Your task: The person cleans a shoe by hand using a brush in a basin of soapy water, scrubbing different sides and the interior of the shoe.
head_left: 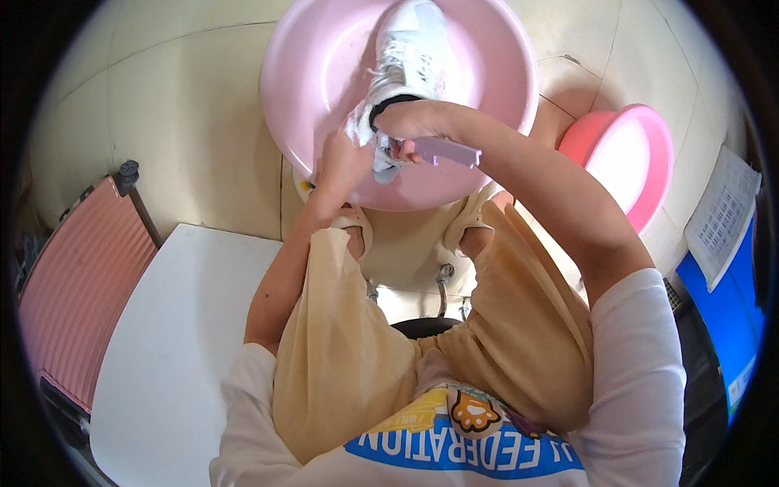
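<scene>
I see R hand [411, 121] angled inward, clasping 1 purple handle [446, 152]; L hand [344, 161] stretched fwd, gripping 1 white shoe [412, 57] nr heel. 2 pink basins [296, 89] [660, 166].

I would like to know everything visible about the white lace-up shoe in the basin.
The white lace-up shoe is within the round, pink, plastic-looking basin, toe pointing away from the person, white laces visible. Its upper looks smooth and synthetic, with dark lining at the opening. The right hand is at that opening, partly hidden; the left hand is at the heel end. Whether the shoe rests on the bottom or is held up cannot be told.
</scene>
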### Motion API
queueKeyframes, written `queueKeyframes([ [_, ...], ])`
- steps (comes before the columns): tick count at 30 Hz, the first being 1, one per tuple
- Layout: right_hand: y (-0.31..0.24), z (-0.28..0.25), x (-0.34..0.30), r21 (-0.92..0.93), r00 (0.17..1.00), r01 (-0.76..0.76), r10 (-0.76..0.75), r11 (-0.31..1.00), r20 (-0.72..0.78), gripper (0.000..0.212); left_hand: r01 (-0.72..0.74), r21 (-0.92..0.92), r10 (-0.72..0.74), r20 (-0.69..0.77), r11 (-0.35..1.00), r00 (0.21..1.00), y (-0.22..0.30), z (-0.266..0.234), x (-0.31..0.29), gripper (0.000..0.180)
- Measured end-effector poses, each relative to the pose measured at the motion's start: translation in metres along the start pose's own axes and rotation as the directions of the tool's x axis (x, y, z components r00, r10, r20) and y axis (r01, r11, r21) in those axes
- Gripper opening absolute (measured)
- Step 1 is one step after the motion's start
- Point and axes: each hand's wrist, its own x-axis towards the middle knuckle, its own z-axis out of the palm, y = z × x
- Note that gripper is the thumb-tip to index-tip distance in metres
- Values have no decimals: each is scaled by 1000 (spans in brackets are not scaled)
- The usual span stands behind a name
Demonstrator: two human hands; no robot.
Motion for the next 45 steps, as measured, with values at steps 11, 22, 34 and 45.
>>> queueKeyframes([
  [11, 27, -11, -67, 491, 957, 291, -251, 821, -149, 24, 81, -22, -82, -70, 996, 994, -20, 5, 0, 38],
  [22, 17, -6, -68, 178, 994, 104, -95, 979, -59, 22, 98, -115, -98, -1, 989, 995, -6, 4, -8, 28],
  [34, 13, -6, 10, -454, 697, 362, -560, 814, -448, 34, -59, -157, 58, -14, 986, 998, -1, 33, -24, 34],
  [45, 38, 20, -57, -563, 654, 219, -548, 797, -522, 60, -305, -6, 289, -304, 952, 908, 57, -20, 8, 62],
])
